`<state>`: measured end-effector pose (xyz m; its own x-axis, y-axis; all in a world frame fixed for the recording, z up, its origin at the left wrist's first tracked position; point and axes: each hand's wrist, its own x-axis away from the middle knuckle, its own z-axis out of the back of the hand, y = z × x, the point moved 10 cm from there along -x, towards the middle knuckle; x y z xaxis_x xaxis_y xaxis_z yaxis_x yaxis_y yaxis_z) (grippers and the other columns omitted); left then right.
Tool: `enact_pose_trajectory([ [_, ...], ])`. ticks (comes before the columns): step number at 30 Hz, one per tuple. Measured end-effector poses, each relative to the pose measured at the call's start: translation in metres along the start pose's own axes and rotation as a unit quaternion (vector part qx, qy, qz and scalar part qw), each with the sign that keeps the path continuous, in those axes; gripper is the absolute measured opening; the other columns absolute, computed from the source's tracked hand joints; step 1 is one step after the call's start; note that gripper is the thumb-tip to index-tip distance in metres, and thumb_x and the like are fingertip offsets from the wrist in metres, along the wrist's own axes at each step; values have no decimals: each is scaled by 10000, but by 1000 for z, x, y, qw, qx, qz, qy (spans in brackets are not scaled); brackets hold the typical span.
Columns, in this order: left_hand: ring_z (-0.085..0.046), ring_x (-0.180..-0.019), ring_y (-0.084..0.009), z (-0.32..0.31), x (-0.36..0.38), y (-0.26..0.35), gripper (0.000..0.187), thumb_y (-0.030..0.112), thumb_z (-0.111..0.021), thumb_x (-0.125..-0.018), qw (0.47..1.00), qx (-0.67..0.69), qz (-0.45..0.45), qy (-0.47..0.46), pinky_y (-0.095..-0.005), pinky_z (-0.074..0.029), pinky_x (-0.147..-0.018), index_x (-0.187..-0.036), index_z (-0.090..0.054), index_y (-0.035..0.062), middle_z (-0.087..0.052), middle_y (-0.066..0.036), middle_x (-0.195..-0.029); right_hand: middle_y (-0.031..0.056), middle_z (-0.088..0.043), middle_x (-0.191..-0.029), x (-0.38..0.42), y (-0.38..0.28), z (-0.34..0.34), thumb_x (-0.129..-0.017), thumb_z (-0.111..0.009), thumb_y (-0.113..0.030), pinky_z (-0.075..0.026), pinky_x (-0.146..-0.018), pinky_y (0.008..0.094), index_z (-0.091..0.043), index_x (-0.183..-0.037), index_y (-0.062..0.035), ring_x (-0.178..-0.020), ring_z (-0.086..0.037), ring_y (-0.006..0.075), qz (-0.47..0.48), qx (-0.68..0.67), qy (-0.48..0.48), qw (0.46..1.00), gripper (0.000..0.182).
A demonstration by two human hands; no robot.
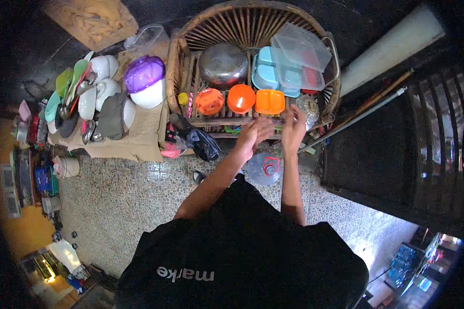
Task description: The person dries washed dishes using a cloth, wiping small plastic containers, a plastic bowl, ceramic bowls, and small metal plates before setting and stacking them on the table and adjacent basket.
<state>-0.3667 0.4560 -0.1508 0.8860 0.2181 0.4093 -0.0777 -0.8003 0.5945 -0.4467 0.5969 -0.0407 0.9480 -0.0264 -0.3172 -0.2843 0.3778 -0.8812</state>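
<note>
My left hand (257,132) is at the front edge of the bamboo bench (211,122), its fingers stretched to the right and slightly smeared. Beside it, my right hand (294,126) is raised with fingers apart, just right of an orange divided container (269,105). Neither hand shows anything in it. To the left of that container sit an orange bowl (242,99) and a patterned orange-red bowl (210,101). Behind them are a dark metal pot (223,64), light blue divided containers (265,72) and clear plastic boxes (304,49).
Left of the bench, cardboard (139,135) bears white bowls, spoons and a purple bowl (144,73). A black plastic bag (203,144) hangs at the bench's front. Below my hands stands a clear water jug (263,170). A long pole (353,120) leans at the right.
</note>
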Motion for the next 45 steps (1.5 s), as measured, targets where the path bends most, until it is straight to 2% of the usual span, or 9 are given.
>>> enact_pose_trajectory([
  [3, -649, -1039, -263, -8, 45, 19, 456, 352, -488, -982, 987, -108, 81, -82, -355, -527, -883, -1277, -521, 5, -623, -140, -1215, 151, -647, -944, 9, -30, -2, -970, -502, -110, -482, -774, 352, -610, -1040, 25, -845, -613, 236, 14, -15, -16, 1000, 187],
  [8, -652, -960, -241, 64, 100, 79, 400, 332, -529, -958, 992, -112, -7, -59, -369, -523, -860, -1230, -563, 42, -641, -123, -1163, 60, -617, -723, 45, -78, -69, -961, -482, -44, -478, -653, 283, -601, -1012, 18, -676, -580, 129, -4, -150, -143, 978, 143],
  [13, -661, -865, -199, 175, 158, 150, 332, 274, -512, -961, 980, -63, -132, 136, -318, -513, -738, -1183, -586, 39, -670, -92, -1061, 50, -630, -778, 106, -118, -173, -966, -459, -34, -469, -619, 231, -592, -1029, 10, -668, -577, 93, -63, -252, -355, 898, 154],
  [19, -641, -830, -176, 242, 228, 216, 290, 238, -521, -951, 957, -35, -204, 206, -273, -485, -723, -1144, -571, 27, -663, -81, -1011, 61, -637, -848, 176, -181, -281, -960, -470, -61, -488, -550, 236, -564, -1108, 16, -675, -607, 114, -59, -227, -494, 837, 192],
  [24, -618, -767, -138, 291, 269, 277, 230, 194, -523, -956, 937, -101, -230, 242, -255, -460, -677, -1101, -598, 32, -657, -56, -960, 98, -666, -857, 204, -230, -359, -941, -536, -139, -499, -552, 256, -588, -1096, 19, -713, -636, 129, 0, -146, -459, 877, 227],
  [28, -558, -725, -86, 317, 281, 359, 159, 116, -536, -953, 899, -188, -305, 253, -217, -434, -671, -1063, -594, 18, -632, -30, -884, 182, -670, -833, 203, -265, -392, -866, -646, -284, -503, -713, 411, -613, -1050, 23, -788, -661, 343, 69, -70, -341, 935, 359],
  [32, -578, -809, -205, 312, 263, 441, 265, 178, -625, -911, 736, -389, -507, 225, -315, -477, -726, -1108, -570, 9, -609, -103, -961, 204, -648, -818, 206, -275, -410, -835, -686, -331, -500, -712, 402, -594, -1046, 83, -770, -646, 344, 66, -8, -274, 959, 474],
  [35, -583, -843, -279, 309, 229, 459, 320, 206, -666, -876, 679, -495, -491, 230, -361, -479, -749, -1103, -575, -1, -600, -162, -986, 187, -640, -804, 212, -281, -404, -766, -756, -313, -501, -712, 388, -592, -1060, 63, -769, -649, 332, 32, 34, -242, 969, 504],
  [45, -577, -855, -188, 330, 180, 468, 313, 155, -694, -849, 789, -455, -383, 155, -317, -469, -767, -1049, -563, -47, -608, -116, -898, 97, -502, -768, 225, -313, -413, -765, -690, -92, -425, -687, 318, -485, -901, -26, -718, -490, 184, 74, -148, -233, 958, 254],
])
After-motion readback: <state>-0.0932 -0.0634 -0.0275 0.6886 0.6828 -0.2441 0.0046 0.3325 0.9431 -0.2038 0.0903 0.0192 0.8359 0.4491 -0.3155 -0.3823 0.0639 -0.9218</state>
